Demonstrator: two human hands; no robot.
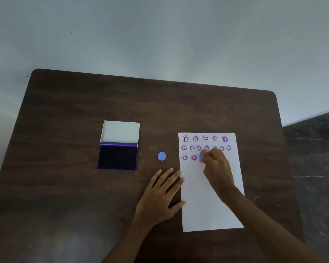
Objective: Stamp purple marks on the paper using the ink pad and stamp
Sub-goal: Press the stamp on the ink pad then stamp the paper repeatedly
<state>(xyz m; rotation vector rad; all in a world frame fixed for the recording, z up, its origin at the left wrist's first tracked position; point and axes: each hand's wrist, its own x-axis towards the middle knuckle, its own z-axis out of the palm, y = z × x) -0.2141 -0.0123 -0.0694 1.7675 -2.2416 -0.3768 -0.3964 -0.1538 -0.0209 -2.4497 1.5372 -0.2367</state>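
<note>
A white paper (209, 202) lies on the right of the dark wooden table, with several purple smiley marks (195, 138) in rows near its top. My right hand (216, 164) pinches a small blue stamp (201, 156) and holds it down on the third row, beside two marks there. My left hand (160, 194) lies flat on the table, fingers spread, its fingertips and thumb touching the paper's left edge. The open ink pad (117, 157) with its dark purple surface and raised white lid sits to the left.
A small round blue cap (161, 156) lies on the table (65, 186) between the ink pad and the paper. The table's far edge meets a pale wall; a dark floor shows at the right.
</note>
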